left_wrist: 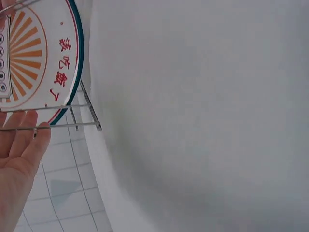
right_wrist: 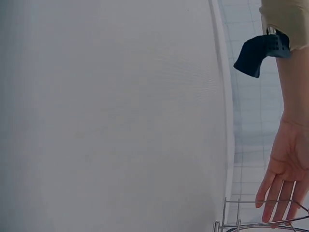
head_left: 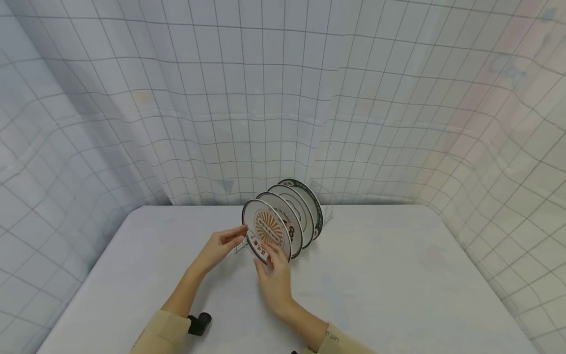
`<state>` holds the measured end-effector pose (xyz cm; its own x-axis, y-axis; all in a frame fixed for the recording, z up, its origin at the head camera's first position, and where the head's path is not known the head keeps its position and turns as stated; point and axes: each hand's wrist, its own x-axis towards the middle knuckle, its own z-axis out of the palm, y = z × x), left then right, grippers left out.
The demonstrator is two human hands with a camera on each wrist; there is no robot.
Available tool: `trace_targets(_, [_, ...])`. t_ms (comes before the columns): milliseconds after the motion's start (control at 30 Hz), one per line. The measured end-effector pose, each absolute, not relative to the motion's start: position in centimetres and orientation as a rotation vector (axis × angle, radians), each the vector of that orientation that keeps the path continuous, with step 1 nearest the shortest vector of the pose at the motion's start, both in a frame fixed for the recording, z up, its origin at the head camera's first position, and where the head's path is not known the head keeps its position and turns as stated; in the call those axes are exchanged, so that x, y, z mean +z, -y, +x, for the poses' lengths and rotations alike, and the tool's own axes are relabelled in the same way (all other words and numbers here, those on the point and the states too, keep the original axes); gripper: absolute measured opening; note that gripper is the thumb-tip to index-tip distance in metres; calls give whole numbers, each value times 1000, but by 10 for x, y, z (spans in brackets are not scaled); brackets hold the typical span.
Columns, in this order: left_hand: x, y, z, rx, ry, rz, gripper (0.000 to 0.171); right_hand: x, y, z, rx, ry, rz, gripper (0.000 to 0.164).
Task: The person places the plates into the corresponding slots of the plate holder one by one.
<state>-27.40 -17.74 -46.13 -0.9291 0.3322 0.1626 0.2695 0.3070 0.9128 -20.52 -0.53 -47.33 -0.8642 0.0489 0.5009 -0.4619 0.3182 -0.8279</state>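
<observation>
A wire rack [head_left: 240, 245] holds several round plates standing on edge in a row. The front plate [head_left: 268, 228] is white with an orange sunburst, red characters and a dark rim. My left hand [head_left: 223, 244] is at its left edge. In the left wrist view, that hand's rather straight fingers [left_wrist: 30, 140] lie against the rack's wires, beside the plate's rim. In front of the plate's lower part is my right hand [head_left: 276, 282], fingers near its face and thumb apart from them. Whether the right hand touches plate or wire cannot be made out.
Behind the front plate stand a plate with dark characters [head_left: 295, 239], a ringed plate [head_left: 308, 231] and a green-rimmed plate [head_left: 316, 206]. They rest on a white table [head_left: 380, 275], with a grid-patterned curtain [head_left: 283, 98] around it. A black wrist mount [head_left: 200, 323] sticks out from the left sleeve.
</observation>
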Motion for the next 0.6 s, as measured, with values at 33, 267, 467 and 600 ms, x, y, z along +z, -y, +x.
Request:
trace_targets(33, [-462, 175, -269, 1728, -2510, 565, 44, -473, 1, -204, 1577, 2153, 384, 35])
trace_targets(267, [-461, 150, -234, 1864, -2568, 370, 42, -458, -30, -189, 1652, 2143, 537, 38])
trace_targets(467, [-460, 131, -213, 1997, -2539, 281, 42, -448, -53, -181, 1641, 2114, 683, 38])
trace_targets(600, [-461, 120, -203, 2042, -2548, 255, 42, -465, -70, -190, 1654, 2104, 753, 40])
